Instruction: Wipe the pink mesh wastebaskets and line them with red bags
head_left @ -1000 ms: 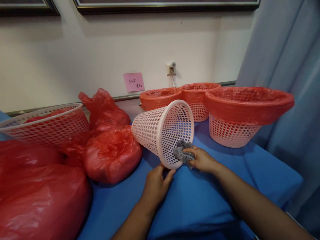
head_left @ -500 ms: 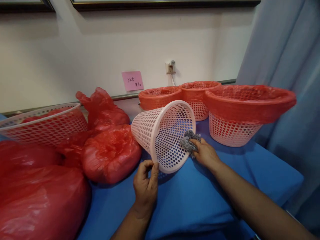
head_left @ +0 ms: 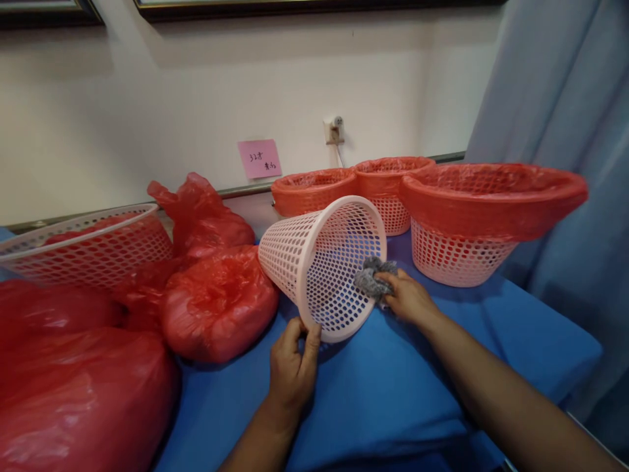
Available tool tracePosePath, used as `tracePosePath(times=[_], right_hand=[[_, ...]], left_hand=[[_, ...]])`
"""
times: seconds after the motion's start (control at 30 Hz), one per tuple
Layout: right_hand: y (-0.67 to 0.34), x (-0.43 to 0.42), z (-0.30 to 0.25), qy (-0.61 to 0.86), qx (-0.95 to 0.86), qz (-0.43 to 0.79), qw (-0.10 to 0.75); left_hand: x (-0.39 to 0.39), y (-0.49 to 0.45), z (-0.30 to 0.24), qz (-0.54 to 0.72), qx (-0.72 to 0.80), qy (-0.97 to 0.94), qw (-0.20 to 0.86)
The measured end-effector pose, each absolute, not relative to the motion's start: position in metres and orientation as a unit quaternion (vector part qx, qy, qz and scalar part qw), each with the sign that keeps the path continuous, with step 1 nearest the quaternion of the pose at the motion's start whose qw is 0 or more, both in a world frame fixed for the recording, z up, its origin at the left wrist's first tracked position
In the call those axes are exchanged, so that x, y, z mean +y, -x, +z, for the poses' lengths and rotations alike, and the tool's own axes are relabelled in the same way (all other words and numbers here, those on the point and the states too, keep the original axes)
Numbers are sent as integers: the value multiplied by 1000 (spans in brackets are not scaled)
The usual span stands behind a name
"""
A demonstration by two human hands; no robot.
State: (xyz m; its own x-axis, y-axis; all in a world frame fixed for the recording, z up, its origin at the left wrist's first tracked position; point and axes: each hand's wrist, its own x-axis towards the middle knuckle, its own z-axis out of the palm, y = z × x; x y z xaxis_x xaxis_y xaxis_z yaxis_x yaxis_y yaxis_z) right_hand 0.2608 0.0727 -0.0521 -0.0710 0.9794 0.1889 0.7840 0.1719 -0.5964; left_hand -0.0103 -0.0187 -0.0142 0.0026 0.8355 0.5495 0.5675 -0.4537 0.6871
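A pale pink perforated plastic wastebasket lies tipped on its side on the blue-covered table, its mouth turned toward me. My left hand pinches the lower left of its rim between thumb and fingers. In my right hand is a crumpled grey cloth, pressed against the right edge of the rim. The fingertips behind the cloth are partly hidden.
Three baskets lined with red bags stand behind and right, the nearest being a wide basket. Tied red plastic bags fill the left, beside another white basket. A wall socket and blue curtain are beyond.
My left hand has shifted slightly right along the lower rim. The cloth in my right hand stays at the rim's right edge, moved only slightly.
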Motion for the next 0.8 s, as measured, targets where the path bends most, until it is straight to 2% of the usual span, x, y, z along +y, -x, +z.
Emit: tracePosePath(times=[0.2,0.43,0.63,0.8], right_hand=[[-264,77,-41,698,-648,28,303],[-242,58,-49,574,-725,242,295],[-265,99,-12,655,-598,209,412],[-253,113,52,582,-564,197,552]], left_hand=[[-20,11,-12,504,489,-699,136],[-18,13,-16,512,488,-692,147],[-16,14,-15,490,480,-711,156],[-16,11,-12,491,474,-713,160]])
